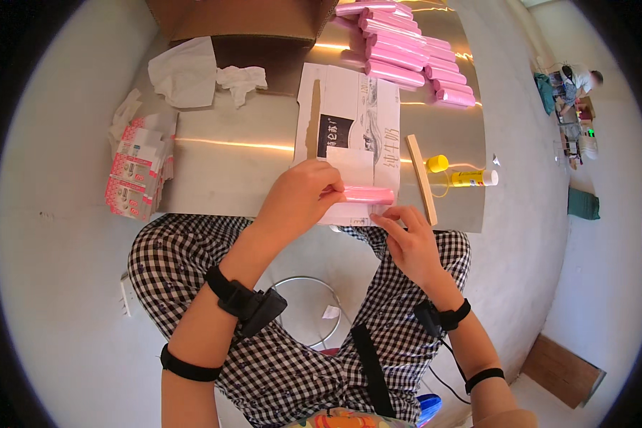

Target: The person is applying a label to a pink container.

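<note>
A pink roll (pixel 369 195) lies crosswise over the near end of a flat printed cardboard sheet (pixel 386 107). My left hand (pixel 301 191) is closed round the left end of this roll, its fingers curled over the top. Close to the roll's right end, my right hand (pixel 412 246) has thumb and forefinger brought together at the near edge of the cardboard. What lies between those fingertips is too small to make out. A plain white paper piece (pixel 351 162) rests on the cardboard just beyond the roll.
Right of the cardboard lie a wooden strip (pixel 421 178), a glue stick (pixel 471 178) and its yellow cap (pixel 437 164). Many pink rolls (pixel 396 46) are piled at the back right. Printed pink-and-white packets (pixel 137 175) stack at left, near crumpled white paper (pixel 185 75) and a cardboard box (pixel 242 20).
</note>
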The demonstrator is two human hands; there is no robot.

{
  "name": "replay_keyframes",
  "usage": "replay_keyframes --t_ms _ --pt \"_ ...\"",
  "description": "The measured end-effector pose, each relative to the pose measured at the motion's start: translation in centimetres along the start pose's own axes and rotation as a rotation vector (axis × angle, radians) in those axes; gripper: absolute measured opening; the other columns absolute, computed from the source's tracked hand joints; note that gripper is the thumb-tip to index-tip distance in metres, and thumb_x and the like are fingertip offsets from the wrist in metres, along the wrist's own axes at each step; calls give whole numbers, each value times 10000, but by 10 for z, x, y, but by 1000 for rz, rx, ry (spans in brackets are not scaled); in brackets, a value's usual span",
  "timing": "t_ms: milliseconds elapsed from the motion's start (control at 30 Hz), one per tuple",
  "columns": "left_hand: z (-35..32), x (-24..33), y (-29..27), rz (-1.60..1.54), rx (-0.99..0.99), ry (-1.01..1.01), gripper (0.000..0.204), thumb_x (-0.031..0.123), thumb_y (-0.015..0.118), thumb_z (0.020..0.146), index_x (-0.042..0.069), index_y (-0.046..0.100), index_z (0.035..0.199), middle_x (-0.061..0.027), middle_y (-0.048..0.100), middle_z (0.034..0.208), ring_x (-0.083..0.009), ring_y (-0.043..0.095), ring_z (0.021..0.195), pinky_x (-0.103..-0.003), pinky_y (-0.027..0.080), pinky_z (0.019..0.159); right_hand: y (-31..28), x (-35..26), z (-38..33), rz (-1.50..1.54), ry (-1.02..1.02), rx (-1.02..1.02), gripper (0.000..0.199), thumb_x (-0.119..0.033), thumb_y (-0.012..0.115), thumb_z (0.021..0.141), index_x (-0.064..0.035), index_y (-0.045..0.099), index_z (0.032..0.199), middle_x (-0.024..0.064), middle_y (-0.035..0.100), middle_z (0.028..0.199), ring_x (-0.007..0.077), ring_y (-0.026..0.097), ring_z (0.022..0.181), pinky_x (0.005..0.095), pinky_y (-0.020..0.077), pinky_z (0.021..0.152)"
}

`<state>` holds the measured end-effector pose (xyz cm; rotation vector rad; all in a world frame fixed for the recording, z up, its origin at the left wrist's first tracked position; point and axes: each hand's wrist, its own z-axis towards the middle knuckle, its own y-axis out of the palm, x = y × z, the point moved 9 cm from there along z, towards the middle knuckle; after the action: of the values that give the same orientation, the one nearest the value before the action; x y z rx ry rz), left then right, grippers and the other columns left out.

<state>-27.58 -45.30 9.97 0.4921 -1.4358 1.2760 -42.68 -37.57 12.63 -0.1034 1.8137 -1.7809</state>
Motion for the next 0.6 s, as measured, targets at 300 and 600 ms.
replay_keyframes --t_ms 300,600 --pt "0 1 -2 -1 4 15 118 47 696 743 4 615 818 -96 609 809 -223 605 724 -307 500 664 1 -7 -3 -131 -88 -47 447 18 612 676 -87 624 1109 91 552 997 258 552 902 361 462 782" --pt "0 0 -2 -19 -1 1 118 39 689 740 3 617 826 -102 608 812 -228 602 724 -305 497 669 8 -18 3 -126 -26 12 448 -5 620 689 -114 645 1124 88 551 1036 252 557 920 369 465 785"
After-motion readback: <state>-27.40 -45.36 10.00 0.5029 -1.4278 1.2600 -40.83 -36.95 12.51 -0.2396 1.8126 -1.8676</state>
